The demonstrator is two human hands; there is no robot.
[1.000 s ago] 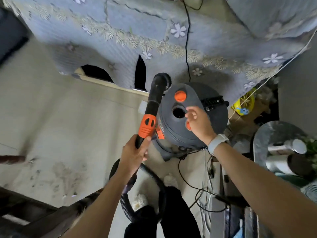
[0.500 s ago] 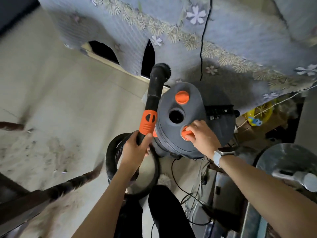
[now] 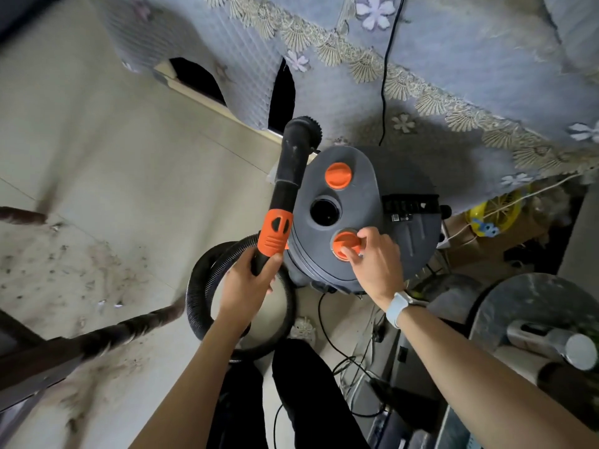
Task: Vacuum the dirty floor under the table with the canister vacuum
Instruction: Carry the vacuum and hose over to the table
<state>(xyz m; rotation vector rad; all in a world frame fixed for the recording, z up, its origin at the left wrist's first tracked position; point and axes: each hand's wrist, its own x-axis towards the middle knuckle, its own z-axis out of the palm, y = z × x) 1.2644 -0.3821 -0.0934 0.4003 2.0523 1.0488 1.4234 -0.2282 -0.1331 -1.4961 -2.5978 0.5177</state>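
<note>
The task is judged to be at the setting-up stage; no vacuuming is seen to have been done. The canister vacuum stands on the floor at the middle of the view, just near of the hanging tablecloth that covers the table. Its wand is gripped by the left hand, whose fingers are curled round the black tube just below the orange collar, with the brush end pointed up and away from the floor. The ribbed hose lies coiled beside the canister, under that hand. The near orange knob on the canister top is pinched between thumb and fingers of the right hand. Whether it is a switch or a cap cannot be told. The round port at the centre of the top stands open, with nothing plugged into it.

Dirt and scraps are seen scattered over the floor at the left, untouched. Everything is left: the machine readied, the brush lowered, and the floor swept.
</note>
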